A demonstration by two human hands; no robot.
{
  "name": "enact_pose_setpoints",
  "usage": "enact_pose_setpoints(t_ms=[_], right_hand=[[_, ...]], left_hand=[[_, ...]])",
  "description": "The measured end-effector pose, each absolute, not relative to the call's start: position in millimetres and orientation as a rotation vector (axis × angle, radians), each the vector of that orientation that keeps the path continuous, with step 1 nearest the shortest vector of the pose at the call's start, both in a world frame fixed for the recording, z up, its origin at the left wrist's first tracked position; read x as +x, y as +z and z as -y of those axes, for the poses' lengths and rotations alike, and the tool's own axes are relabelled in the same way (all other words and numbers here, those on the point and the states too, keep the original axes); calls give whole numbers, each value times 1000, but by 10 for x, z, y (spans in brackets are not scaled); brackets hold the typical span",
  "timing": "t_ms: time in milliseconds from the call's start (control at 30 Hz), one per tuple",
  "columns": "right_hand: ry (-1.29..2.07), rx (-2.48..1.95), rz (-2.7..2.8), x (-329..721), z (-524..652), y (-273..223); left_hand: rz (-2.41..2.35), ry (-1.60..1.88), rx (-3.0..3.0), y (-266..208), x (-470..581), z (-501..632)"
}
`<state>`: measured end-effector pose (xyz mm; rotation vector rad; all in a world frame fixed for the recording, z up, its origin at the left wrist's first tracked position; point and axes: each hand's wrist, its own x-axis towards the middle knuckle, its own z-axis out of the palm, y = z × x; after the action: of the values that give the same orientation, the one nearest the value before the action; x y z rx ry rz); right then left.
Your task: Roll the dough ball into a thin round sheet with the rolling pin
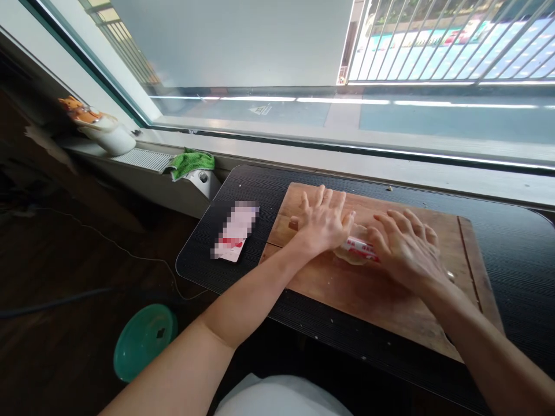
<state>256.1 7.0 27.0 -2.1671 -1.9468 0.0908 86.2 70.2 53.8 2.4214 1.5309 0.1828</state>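
Observation:
A rolling pin (362, 248) with a red and white label lies across a wooden board (338, 300), on a thin piece of pale dough (352, 258). My left hand (323, 216) rests palm down on the pin's left part, fingers spread and stretched forward. On the right part lies my right hand (405, 245), palm down too, its fingers stretched out and slightly bent. The label shows between the two hands. Both palms hide much of the pin and part of the dough.
The board sits on a black table (199, 248). Left of it lies a phone (232, 245), partly pixelated. Beyond are a green cloth (193, 163), a white pot (110, 136) and a window. A green basin (145, 341) stands on the floor at left.

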Motion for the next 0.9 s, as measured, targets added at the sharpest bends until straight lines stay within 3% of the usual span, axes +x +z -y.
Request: enact_pose_setpoints(t_ms=[267,500,733,900], right_hand=[[177,-2447,1714,2569,-514,509],[132,-2345,1896,2491,-13,351],[283,-2494,1712,2592,-461,506],[291,-2481,1792,2517,-228,478]], left_hand=[[-1581,138,2403,576,1038,-1096],[-1520,191,2426,557,853,-640],[-1578,135,2392,589,1055,-1091],[-1527,110,2374,579,939,-825]])
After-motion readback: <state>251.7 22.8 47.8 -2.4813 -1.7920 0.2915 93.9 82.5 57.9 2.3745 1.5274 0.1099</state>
